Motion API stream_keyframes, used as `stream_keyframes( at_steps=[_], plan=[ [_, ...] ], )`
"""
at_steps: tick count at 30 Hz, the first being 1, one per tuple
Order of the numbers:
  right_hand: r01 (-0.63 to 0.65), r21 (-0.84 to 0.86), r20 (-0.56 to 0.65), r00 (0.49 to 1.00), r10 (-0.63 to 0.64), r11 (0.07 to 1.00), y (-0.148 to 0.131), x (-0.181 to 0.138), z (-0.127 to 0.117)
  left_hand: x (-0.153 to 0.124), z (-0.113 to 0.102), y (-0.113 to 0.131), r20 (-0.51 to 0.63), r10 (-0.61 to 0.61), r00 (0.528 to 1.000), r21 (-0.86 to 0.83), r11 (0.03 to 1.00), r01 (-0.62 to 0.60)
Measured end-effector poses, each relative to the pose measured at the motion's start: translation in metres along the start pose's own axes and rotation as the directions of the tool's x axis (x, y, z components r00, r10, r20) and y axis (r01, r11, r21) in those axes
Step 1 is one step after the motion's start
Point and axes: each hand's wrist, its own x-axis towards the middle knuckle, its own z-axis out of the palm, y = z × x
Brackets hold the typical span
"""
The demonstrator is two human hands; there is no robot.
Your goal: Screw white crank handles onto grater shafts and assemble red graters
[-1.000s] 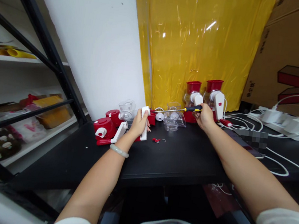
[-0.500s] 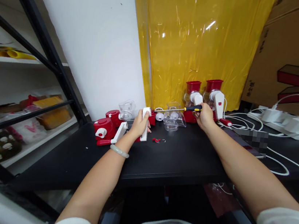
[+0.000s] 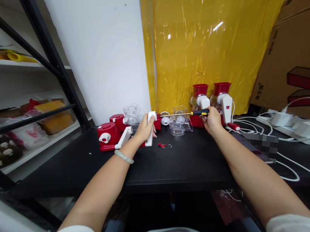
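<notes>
My left hand [image 3: 145, 129] is closed around a white crank handle [image 3: 149, 140] held upright, with a red part at its upper right side. My right hand [image 3: 213, 120] grips the black and yellow handle of a screwdriver [image 3: 200, 112]. The long shaft points left, and its tip meets the red part by the white handle; the exact contact is too small to tell. Small red pieces [image 3: 161, 145] and tiny screws [image 3: 170, 145] lie on the black table below. Clear plastic parts [image 3: 178, 126] stand behind the shaft.
Red grinder bodies [image 3: 108, 134] with a white crank stand at left. Two red and white rotary graters [image 3: 221, 88] stand at the back right. A power strip [image 3: 296, 129] with white cables lies at right, near a dark tablet [image 3: 254, 146]. A metal shelf frame [image 3: 35, 26] borders the left.
</notes>
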Motion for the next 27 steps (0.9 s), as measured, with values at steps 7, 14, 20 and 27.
stream_keyframes(
  at_steps=[7, 14, 20, 27],
  plan=[
    [-0.017, -0.035, 0.018, 1.000, 0.018, 0.999, -0.0010, -0.0006, 0.0003, -0.0002, 0.0002, 0.0016, 0.003, 0.008, 1.000, -0.011, 1.000, -0.008],
    [0.009, -0.040, 0.030, 1.000, -0.008, 0.999, -0.0017, -0.0018, 0.0006, 0.0002, 0.0001, 0.0019, 0.013, -0.002, 1.000, -0.008, 1.000, 0.002],
    [0.020, -0.031, -0.011, 1.000, -0.020, 0.999, -0.0003, -0.0014, 0.0012, -0.0007, 0.0002, 0.0034, 0.011, -0.020, 1.000, 0.037, 0.999, 0.019],
    [0.021, -0.057, 0.006, 1.000, -0.021, 0.998, 0.0010, 0.0078, -0.0048, -0.0037, -0.0016, 0.0101, 0.047, -0.032, 0.998, 0.109, 0.994, 0.027]
  ],
)
